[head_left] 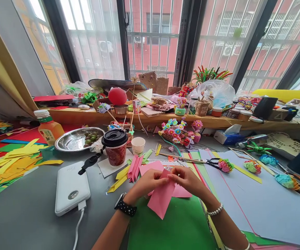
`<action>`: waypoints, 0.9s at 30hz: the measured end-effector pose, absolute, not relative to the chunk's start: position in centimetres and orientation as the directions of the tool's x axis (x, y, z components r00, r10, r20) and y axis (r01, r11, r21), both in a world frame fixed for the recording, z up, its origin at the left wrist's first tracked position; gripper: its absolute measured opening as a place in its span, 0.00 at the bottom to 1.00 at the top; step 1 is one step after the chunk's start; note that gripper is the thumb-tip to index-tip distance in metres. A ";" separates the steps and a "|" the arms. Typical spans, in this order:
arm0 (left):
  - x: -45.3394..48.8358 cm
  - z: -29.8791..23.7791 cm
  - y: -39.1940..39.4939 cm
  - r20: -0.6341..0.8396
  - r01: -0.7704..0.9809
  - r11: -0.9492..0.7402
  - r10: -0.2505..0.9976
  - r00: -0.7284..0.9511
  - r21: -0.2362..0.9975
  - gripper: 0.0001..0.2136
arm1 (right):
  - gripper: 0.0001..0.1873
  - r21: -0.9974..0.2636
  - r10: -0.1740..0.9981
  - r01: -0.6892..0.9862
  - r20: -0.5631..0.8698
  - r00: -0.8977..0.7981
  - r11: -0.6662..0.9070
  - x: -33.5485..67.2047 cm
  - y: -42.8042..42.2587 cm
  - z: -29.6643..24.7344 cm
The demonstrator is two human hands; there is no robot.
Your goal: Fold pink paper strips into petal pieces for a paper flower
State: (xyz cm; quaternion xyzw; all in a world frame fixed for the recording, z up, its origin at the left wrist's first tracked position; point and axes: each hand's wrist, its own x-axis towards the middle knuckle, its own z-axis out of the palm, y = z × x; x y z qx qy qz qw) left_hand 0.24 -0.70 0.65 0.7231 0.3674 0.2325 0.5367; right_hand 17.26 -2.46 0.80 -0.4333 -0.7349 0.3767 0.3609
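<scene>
Between both hands is a creased piece of pink paper (161,198), held above a green sheet (170,225). The thumb and fingers of my left hand (148,182) pinch its upper left part. My right hand (187,178) pinches the top edge, its fingertips meeting those of the left. More pink sheets (182,191) lie just behind and under the hands. Folded pink strips (135,168) and folded yellow strips (120,178) rest to the left of my left hand.
A white power bank (72,187) with a cable lies left, near a lidded coffee cup (114,149) and a small paper cup (138,146). A steel plate (61,140) holds fruit. Scissors (212,161), paper flowers (252,166) and pale sheets (243,194) are on the right.
</scene>
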 end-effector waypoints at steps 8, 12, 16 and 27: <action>0.4 0.6 0.4 -0.014 0.070 0.000 0.978 0.210 0.998 0.18 | 0.13 -0.995 0.995 -0.059 0.087 -0.040 0.085 17.6 -1.7 0.3; 1.0 0.5 0.2 -0.099 -0.094 0.119 0.977 0.190 0.988 0.24 | 0.14 -0.970 1.000 -0.243 -0.018 -0.012 -0.020 17.0 -1.9 0.6; 1.5 0.6 -0.4 -0.049 -0.066 0.072 0.952 0.302 0.995 0.16 | 0.13 -0.961 0.996 -0.271 -0.028 -0.090 -0.052 15.9 -2.4 0.5; 1.4 1.0 -0.7 0.043 -0.127 -0.031 0.995 0.095 0.991 0.12 | 0.15 -0.999 0.968 -0.041 -0.007 -0.251 -0.018 15.5 -2.6 0.2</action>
